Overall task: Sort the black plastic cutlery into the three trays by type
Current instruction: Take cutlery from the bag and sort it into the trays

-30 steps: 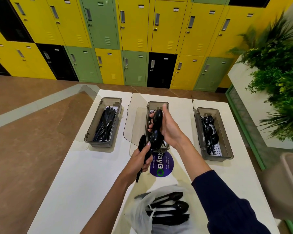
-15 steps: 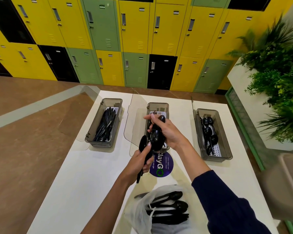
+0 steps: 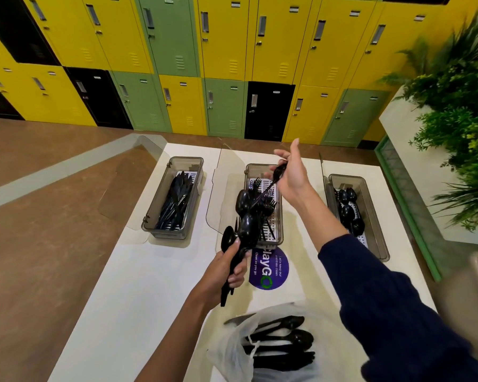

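Observation:
My left hand (image 3: pixel 226 267) grips a bunch of black spoons (image 3: pixel 243 221) by their handles, bowls up, over the table in front of the middle tray. My right hand (image 3: pixel 291 172) is raised above the middle tray (image 3: pixel 279 205) and pinches a single black spoon (image 3: pixel 278 173) that it has drawn out of the bunch. The middle tray holds forks. The left tray (image 3: pixel 160 199) holds knives, and the right tray (image 3: pixel 370 213) holds spoons.
A white plastic bag (image 3: pixel 232 351) with more black cutlery (image 3: pixel 282 346) lies at the near table edge. A round purple sticker (image 3: pixel 271 268) is on the white table (image 3: pixel 138 285). Clear lids lie beside the trays. Lockers stand behind; plants at right.
My right hand has lifted up and to the right, pulling one spoon away from the bunch. The left hand has stayed in place with the other spoons.

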Tool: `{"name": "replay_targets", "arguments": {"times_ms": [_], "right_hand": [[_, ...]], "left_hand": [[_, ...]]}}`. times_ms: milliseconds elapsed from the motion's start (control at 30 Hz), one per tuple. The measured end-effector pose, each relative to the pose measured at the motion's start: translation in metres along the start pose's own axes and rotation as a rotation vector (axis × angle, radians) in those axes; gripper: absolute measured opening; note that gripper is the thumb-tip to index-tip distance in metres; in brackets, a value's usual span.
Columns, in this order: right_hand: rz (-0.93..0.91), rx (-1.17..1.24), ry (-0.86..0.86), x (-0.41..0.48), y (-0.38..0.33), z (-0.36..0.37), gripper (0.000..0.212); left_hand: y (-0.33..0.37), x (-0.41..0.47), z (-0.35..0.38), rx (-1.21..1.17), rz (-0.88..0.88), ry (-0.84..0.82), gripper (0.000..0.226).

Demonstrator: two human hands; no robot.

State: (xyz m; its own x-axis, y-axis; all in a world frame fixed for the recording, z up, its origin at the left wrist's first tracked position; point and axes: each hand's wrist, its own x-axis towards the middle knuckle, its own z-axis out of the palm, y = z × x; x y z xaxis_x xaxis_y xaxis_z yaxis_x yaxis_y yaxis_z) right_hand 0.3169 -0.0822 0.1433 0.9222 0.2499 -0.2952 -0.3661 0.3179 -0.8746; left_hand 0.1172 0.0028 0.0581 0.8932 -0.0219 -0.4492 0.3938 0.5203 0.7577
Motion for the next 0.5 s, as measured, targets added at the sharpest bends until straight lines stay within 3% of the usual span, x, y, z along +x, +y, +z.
{"name": "replay_targets", "arguments": {"times_ms": [100,267,500], "right_hand": [[-0.025,-0.149,0.091,0.013,0.005,-0.003,0.046],[0.027,-0.475,0.076,0.030,0.041,-0.015,0.053],[0.123,-0.679,-0.213,-0.004,0.047,-0.013,0.054]], "left_hand": [[-0.002,0.002,-0.003,-0.066,-0.034,0.003,0.039],[-0.001,0.005,-0.003,-0.054,-0.044,0.022,0.040],[0.001,0.006,-0.001,-0.009,-0.041,0.093,0.038]]}}
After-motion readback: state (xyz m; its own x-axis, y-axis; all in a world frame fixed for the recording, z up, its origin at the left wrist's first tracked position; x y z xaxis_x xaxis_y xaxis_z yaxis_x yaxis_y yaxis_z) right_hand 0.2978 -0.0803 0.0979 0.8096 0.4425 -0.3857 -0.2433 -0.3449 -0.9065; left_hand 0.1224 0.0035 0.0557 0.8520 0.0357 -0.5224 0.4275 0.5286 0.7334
